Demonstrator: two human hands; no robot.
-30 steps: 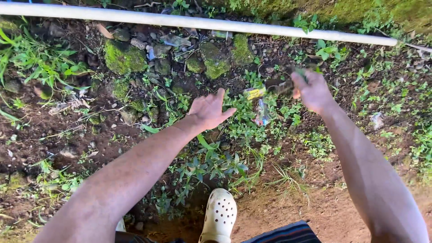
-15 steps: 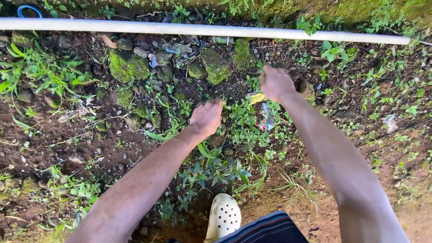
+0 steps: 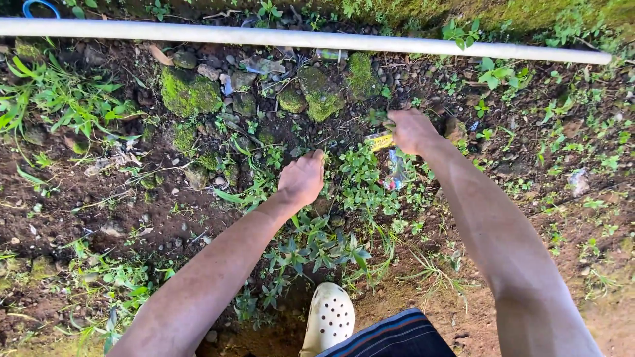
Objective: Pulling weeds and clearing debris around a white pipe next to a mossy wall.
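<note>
My left hand [image 3: 303,178] reaches down into a patch of small green weeds [image 3: 370,182], its fingers curled into the plants at the soil. My right hand [image 3: 411,130] is further out, closed around a tuft of green weed near a yellow scrap of litter [image 3: 380,141]. A clear plastic wrapper [image 3: 397,172] lies in the weeds just below that hand. Both forearms stretch out from the bottom of the view over bare dark earth.
A long white pipe [image 3: 297,38] crosses the top. Mossy stones [image 3: 188,94] sit below it. A white perforated clog [image 3: 329,318] and a striped cloth edge [image 3: 390,337] show at the bottom. Weeds [image 3: 59,99] grow at left, a blue loop [image 3: 36,8] at top left.
Both hands have moved left and lower toward the ground. The left hand went from spread open to curled into the weeds; the right hand now grips a tuft.
</note>
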